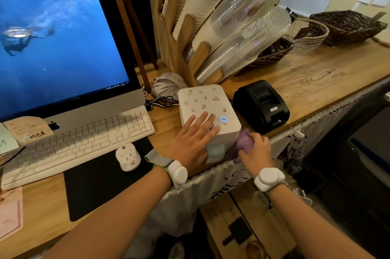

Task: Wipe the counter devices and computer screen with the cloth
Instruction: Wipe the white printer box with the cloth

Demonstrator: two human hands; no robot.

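Two hands work the white printer (207, 108): left hand (191, 136) flat, fingers straight; right hand (256, 151) fingers clamped on purple cloth (244, 142) at its 5 o'clock corner, near the worktop (316, 81) edge.

Purple cloth (244, 142), white sticker-dotted printer (207, 108), black printer (261, 105).

counter (316, 81): grainy wood | white printer (207, 106): smooth plastic | cloth (244, 142): soft purple fabric

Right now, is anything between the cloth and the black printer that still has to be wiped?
Nothing visible. The right hand holds the purple cloth at the white printer's front corner; the black printer stands beside it, unobstructed.
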